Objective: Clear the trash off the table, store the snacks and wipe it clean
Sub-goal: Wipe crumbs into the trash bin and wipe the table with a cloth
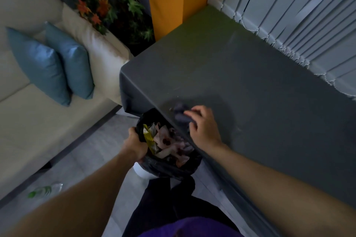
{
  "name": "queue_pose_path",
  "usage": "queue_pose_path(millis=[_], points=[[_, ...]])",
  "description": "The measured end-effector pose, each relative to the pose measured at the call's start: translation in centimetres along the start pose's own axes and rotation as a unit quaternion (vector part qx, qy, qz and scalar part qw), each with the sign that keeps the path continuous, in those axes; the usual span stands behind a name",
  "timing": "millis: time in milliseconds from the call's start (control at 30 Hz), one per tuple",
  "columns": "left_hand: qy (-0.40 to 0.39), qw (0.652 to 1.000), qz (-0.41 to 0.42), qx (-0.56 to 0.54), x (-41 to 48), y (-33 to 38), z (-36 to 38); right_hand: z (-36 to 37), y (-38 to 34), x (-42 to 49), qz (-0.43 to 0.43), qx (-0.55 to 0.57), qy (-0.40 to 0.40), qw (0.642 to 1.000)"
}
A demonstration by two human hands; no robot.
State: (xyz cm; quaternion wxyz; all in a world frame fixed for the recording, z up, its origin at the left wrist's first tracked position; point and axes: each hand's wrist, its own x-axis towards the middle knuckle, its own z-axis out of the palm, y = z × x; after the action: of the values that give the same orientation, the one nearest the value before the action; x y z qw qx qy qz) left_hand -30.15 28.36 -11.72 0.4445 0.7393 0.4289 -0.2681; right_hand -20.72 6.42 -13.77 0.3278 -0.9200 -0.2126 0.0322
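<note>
My left hand (135,145) grips the bin bag (165,168) open just under the table (250,92) edge, so my right hand (204,131), fingers curled over the cloth (180,115), can sweep crumbs (170,109) in

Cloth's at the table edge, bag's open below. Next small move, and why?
Probably sweep the cloth a short way toward the table edge, pushing the crumbs over into the bag. The right hand grips the cloth right beside those crumbs, and the left hand holds the bag's mouth open just under that edge.
</note>
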Motion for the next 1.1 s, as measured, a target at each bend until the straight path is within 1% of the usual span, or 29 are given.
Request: queue_pose_path(millis=[33,67,100,133,233,267,300,333,367,400,433,467,500,533,567,600,667,767,800,833,867,900,933,967,1000,1033,1067,1100], points=[[0.001,1.000,0.000,0.002,0.0,-0.1,-0.1,-0.1,0.0,0.6,0.053,-0.013,0.034,0.998],[0.003,1.000,-0.001,0.004,-0.1,-0.1,-0.2,-0.1,-0.1,1.2,0.095,-0.029,0.046,0.994],[0.006,1.000,-0.001,0.006,-0.1,-0.2,-0.3,-0.1,-0.1,1.6,0.116,-0.044,0.034,0.992],[0.008,1.000,-0.003,0.006,-0.1,-0.3,-0.4,0.0,-0.2,1.7,0.108,-0.048,0.008,0.993],[0.003,1.000,-0.006,0.002,0.2,-0.3,-0.6,0.2,-0.5,1.5,0.013,0.004,-0.072,0.997],[0.001,1.000,-0.008,0.000,0.4,-0.3,-0.7,0.1,-0.6,1.5,-0.006,0.025,-0.084,0.996],[-0.001,1.000,-0.009,0.002,0.6,-0.3,-0.8,-0.1,-0.6,1.7,-0.010,0.039,-0.075,0.996],[-0.003,1.000,-0.011,0.003,0.8,-0.2,-1.0,-0.1,-0.6,2.3,-0.003,0.045,-0.039,0.998],[-0.004,1.000,-0.010,0.004,1.0,-0.2,-1.1,-0.2,-0.6,3.0,0.019,0.045,0.018,0.999],[-0.006,1.000,-0.010,0.005,1.2,-0.2,-1.3,-0.2,-0.6,3.9,0.057,0.044,0.077,0.994],[-0.008,1.000,-0.009,0.006,1.4,-0.2,-1.4,-0.2,-0.6,4.9,0.105,0.040,0.116,0.987],[-0.010,1.000,-0.008,0.010,1.6,-0.2,-1.5,-0.3,-0.6,6.1,0.142,0.031,0.132,0.981],[-0.010,1.000,-0.007,0.018,1.7,-0.2,-1.7,-0.2,-0.7,7.1,0.166,0.013,0.122,0.978],[-0.010,1.000,-0.007,0.024,1.8,-0.1,-1.9,0.0,-0.6,8.0,0.176,-0.011,0.092,0.980],[-0.010,1.000,-0.006,0.029,2.0,-0.1,-2.0,0.4,-0.6,8.7,0.168,-0.036,0.053,0.984],[-0.010,0.999,-0.005,0.030,2.2,0.0,-2.1,0.7,-0.6,9.0,0.143,-0.056,0.015,0.988],[-0.011,0.999,-0.004,0.034,2.8,0.3,-2.5,1.3,-1.0,8.9,0.068,-0.064,-0.049,0.994],[-0.018,0.999,-0.002,0.037,3.4,0.6,-3.1,2.1,-2.2,7.2,-0.069,-0.019,-0.140,0.988],[-0.022,0.999,-0.003,0.034,3.6,0.8,-3.3,2.2,-2.6,6.8,-0.097,-0.002,-0.163,0.982],[-0.023,0.999,-0.002,0.033,3.9,0.9,-3.5,2.2,-2.8,6.7,-0.111,0.011,-0.163,0.980],[-0.024,0.999,-0.003,0.032,4.2,1.0,-3.7,2.2,-2.7,7.0,-0.114,0.021,-0.132,0.985],[-0.024,0.999,-0.003,0.035,4.4,1.0,-3.9,2.3,-2.7,7.5,-0.099,0.021,-0.079,0.992],[-0.024,0.999,-0.004,0.036,4.7,1.1,-4.1,2.4,-2.6,8.2,-0.067,0.012,-0.026,0.997],[-0.023,0.999,-0.004,0.040,4.9,1.1,-4.3,2.5,-2.5,9.0,-0.018,-0.003,0.009,1.000],[-0.023,0.999,-0.005,0.041,5.1,1.2,-4.4,2.7,-2.5,9.8,0.033,-0.019,0.023,0.999],[-0.022,0.999,-0.005,0.044,5.3,1.2,-4.6,2.8,-2.6,10.4,0.067,-0.029,0.015,0.997],[-0.019,0.999,-0.005,0.046,5.4,1.4,-4.7,3.1,-2.7,10.8,0.072,-0.037,-0.003,0.997],[-0.013,0.999,-0.004,0.049,5.5,1.5,-4.8,3.3,-3.1,10.8,0.046,-0.036,-0.025,0.998]])
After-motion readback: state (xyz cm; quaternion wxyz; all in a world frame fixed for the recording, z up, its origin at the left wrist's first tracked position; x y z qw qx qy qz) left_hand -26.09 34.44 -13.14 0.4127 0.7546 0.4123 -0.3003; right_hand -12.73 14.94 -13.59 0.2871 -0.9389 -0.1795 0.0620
